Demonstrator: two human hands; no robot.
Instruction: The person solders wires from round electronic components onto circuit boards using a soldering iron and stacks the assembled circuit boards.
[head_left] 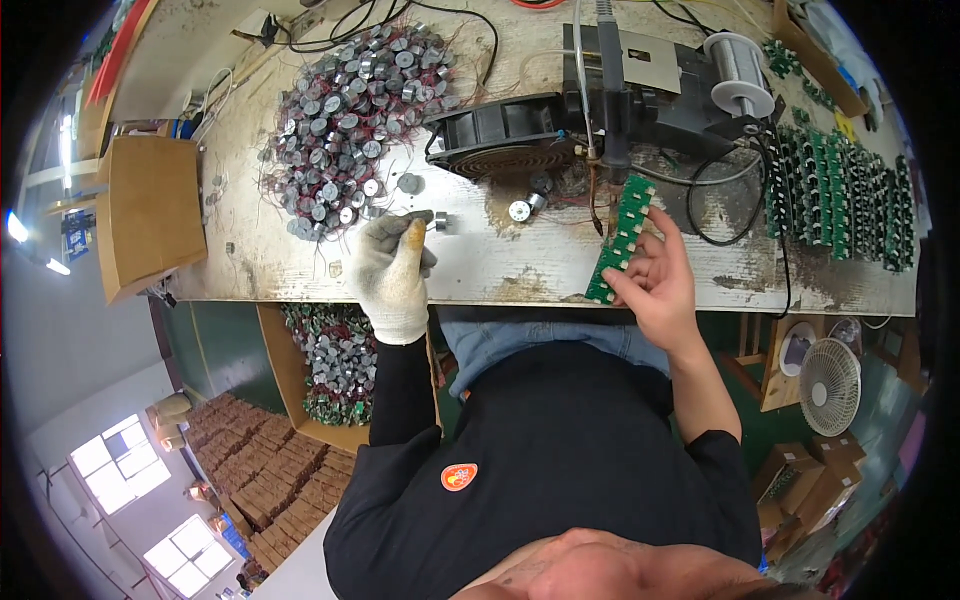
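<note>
My left hand, in a pale work glove with grey fingers, is closed in a pinch over the near part of the bench. At its fingertips is a small round metal component, a short silver cylinder. My bare right hand grips a long green circuit board strip by its near end and edge, tilted upright, with pale small parts along one side. The strip's far end is close to a thin soldering tip hanging from the stand. Two more metal cylinders lie between my hands.
A big heap of metal cylinders with red wires covers the back left. A black fan and a machine with a solder wire spool stand behind. Rows of green boards fill the right. A cardboard box is at left.
</note>
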